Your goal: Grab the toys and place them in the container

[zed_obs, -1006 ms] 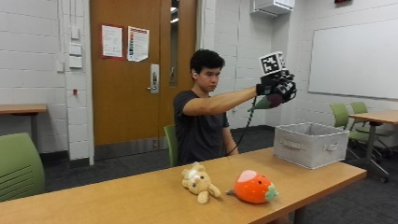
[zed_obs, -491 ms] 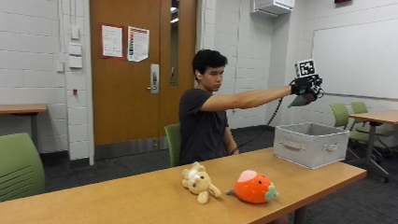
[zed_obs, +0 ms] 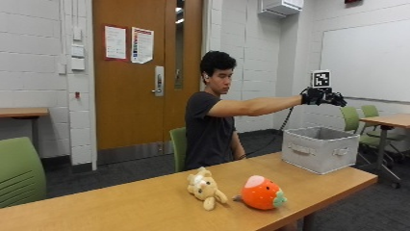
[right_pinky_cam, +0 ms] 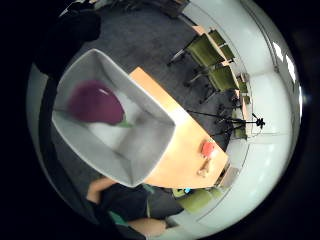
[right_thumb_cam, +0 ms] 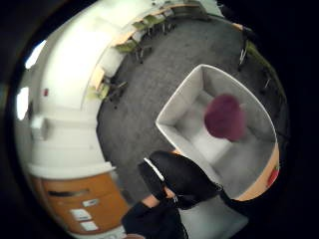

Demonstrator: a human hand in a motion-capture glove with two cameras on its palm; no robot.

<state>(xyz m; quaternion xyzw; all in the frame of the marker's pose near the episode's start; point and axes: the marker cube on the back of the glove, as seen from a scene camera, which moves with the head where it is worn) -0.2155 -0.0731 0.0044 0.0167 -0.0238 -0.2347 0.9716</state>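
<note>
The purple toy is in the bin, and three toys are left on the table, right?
Not quite. The purple toy does show inside the bin, but only two toys are left on the table: the tan plush and the orange strawberry. The outside view shows both lying side by side.

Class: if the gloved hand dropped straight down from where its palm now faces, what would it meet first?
Probably the purple toy in the grey bin; both palm views look straight into it. The hand is open above the bin.
</note>
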